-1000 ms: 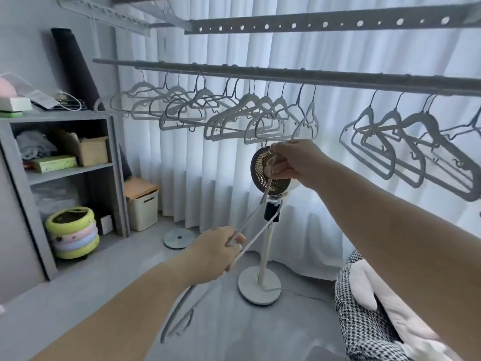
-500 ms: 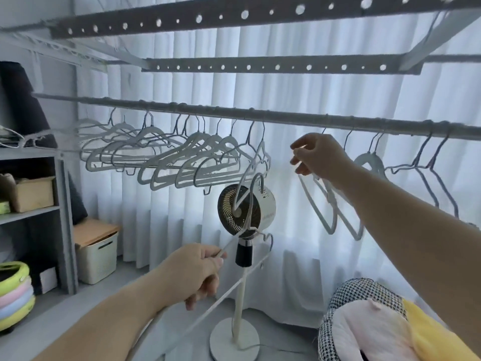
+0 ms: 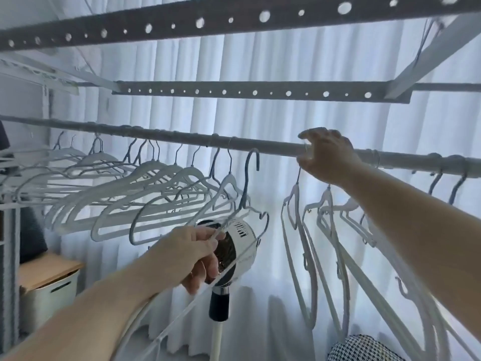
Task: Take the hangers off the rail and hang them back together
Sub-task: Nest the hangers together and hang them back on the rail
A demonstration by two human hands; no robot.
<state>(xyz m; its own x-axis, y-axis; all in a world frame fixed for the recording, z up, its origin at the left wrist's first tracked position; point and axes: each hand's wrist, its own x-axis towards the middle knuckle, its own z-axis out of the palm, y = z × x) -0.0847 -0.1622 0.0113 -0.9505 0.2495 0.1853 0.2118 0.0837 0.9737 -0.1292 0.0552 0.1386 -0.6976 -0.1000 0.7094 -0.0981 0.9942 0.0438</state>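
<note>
Box (image 3: 49, 285): It sits low on the far left. It has a wooden lid on top.
Rail (image 3: 182, 138): This long grey bar runs from left to right across the middle. The white curtain (image 3: 260, 61) is behind it.
Left bunch (image 3: 187, 173): Lots of white hangers hang on the left part of the rail, close together.
My left hand (image 3: 192, 252): It is low in the middle, in front of the fan. My fingers are curled round the thin arm of the loose hanger.
Loose hanger (image 3: 250, 178): It is in my left hand and not on the rail. Its dark hook points up, just under the rail, next to the last hanger of the left bunch.
Fan (image 3: 244, 230): It is round and white, on a pole, behind my left hand.
My right hand (image 3: 329, 156): It is up at the rail, right of the middle. My finger and thumb pinch the top of a hook where it sits on the rail.
Pinched hanger (image 3: 294, 191): It hangs down from the rail, just under my right hand.
Right bunch (image 3: 326, 199): More white hangers hang on the rail here. My right arm hides part of them.
Cushion (image 3: 364, 347): It is black and white checked, in the bottom right corner.
</note>
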